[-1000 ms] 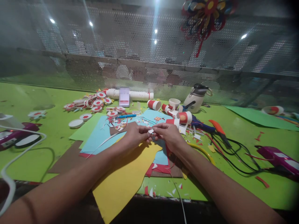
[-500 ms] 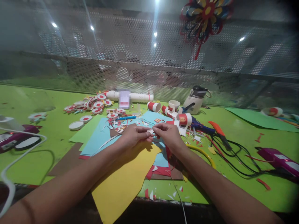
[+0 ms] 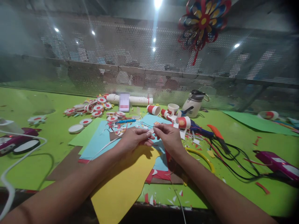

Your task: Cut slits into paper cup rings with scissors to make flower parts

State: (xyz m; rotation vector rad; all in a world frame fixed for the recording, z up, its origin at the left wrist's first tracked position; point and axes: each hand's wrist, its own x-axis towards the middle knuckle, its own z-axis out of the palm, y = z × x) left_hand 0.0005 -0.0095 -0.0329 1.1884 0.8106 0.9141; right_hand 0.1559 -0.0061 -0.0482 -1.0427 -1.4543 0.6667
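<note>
Both hands had lifted a little since the earlier frame and stayed close together. The left hand (image 3: 134, 140) and right hand (image 3: 168, 137) met over the blue paper (image 3: 100, 140) on the worktop (image 3: 233, 140). Each grip was narrow, pinching a small white paper bit (image 3: 151, 132) between fingertips. It looked thin, light and bendy, easy to tear, so its edges were the best place to hold. Both wrists were bent down, with the forearms reaching forward.

Dim overall; hard glare from ceiling lamps (image 3: 158, 3), streaks across mesh (image 3: 130, 62), soft corners, bent edges, shadows under arms.
</note>
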